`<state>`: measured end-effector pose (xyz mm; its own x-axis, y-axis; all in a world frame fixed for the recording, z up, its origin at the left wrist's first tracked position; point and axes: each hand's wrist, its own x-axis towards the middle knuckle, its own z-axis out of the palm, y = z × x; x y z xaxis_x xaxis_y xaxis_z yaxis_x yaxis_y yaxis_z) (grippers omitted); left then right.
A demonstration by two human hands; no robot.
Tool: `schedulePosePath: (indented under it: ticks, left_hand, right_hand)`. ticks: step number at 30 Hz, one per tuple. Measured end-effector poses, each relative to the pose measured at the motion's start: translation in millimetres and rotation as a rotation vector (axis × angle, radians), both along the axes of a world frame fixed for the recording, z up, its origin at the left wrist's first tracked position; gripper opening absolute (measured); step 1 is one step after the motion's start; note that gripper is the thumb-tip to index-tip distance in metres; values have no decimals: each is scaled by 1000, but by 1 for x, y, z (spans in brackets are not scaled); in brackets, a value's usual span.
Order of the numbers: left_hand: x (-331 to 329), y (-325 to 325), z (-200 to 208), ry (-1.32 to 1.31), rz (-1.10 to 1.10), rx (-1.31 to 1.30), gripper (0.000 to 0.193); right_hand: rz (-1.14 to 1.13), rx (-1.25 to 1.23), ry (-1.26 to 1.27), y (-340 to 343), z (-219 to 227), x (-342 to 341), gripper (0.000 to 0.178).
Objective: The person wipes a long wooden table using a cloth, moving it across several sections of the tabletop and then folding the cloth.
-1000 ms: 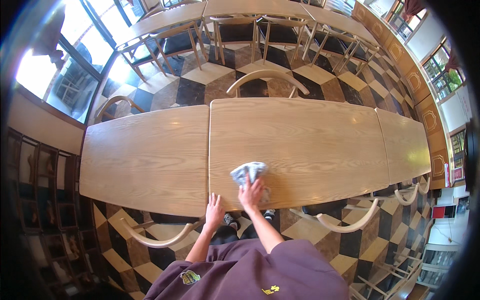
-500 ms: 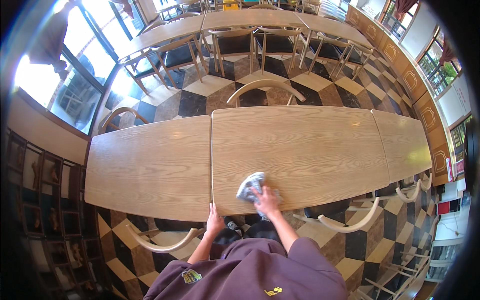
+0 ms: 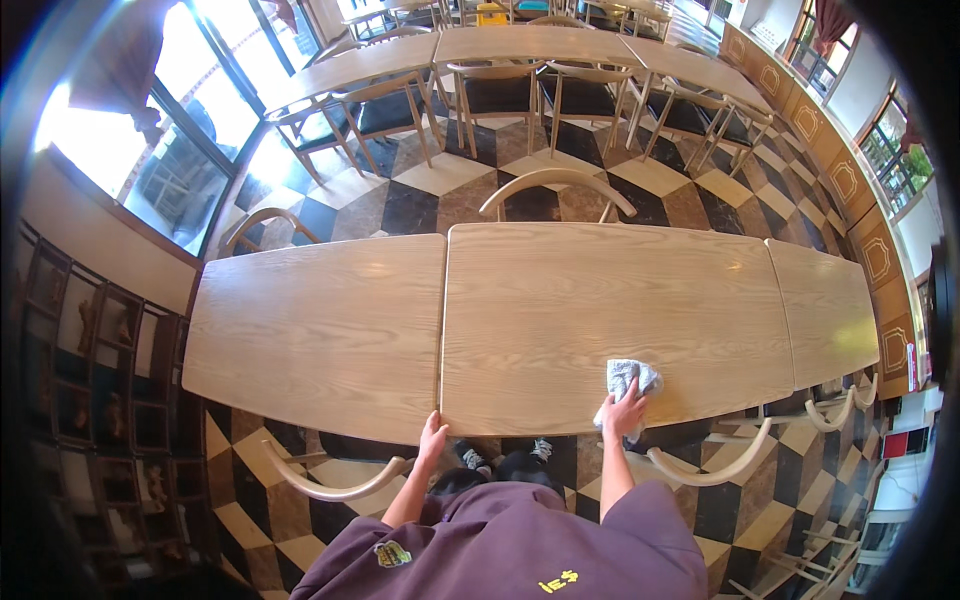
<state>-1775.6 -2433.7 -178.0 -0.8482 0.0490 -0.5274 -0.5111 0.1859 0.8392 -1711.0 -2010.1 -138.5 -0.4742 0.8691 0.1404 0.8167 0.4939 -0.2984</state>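
In my right hand (image 3: 626, 411) is a crumpled grey-and-white cloth (image 3: 627, 377), pressed against the wooden tabletop (image 3: 590, 310) near its front edge. Part of the cloth sticks out past my fingers, and a bit hangs by my wrist. My left hand (image 3: 432, 438) rests on the near edge, right at the seam between this table and the left table (image 3: 320, 330). Its fingers lie over the edge, with the thumb apart and nothing held. A third table (image 3: 824, 310) adjoins on the right.
Curved-back chairs stand close around the tables, one at the near left (image 3: 335, 490), one at the near right (image 3: 715, 465) and one across (image 3: 557, 183). Beyond is another table row (image 3: 535, 45) with several chairs. Dark shelving (image 3: 90, 400) lines the left wall.
My right hand has slid the cloth rightward along the front part of the tabletop. My left hand stays at the seam. The whole view has shifted slightly.
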Motion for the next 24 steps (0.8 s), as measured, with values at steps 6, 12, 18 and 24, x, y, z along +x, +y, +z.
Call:
schedulePosePath:
  ticks: [6, 12, 18, 24]
  left_hand:
    - [-7, -3, 1, -110, -101, 124, 63]
    - [-14, -2, 21, -279, -4, 308, 62]
    - [-24, -26, 6, -345, 139, 436, 52]
    - [-32, -23, 13, -314, 146, 285, 35]
  right_hand:
    - [144, -59, 29, -122, -11, -25, 76]
    - [619, -92, -33, -249, -8, -55, 83]
    - [1029, -112, -74, -299, -8, -63, 79]
    - [1179, -142, -86, -273, -13, -78, 78]
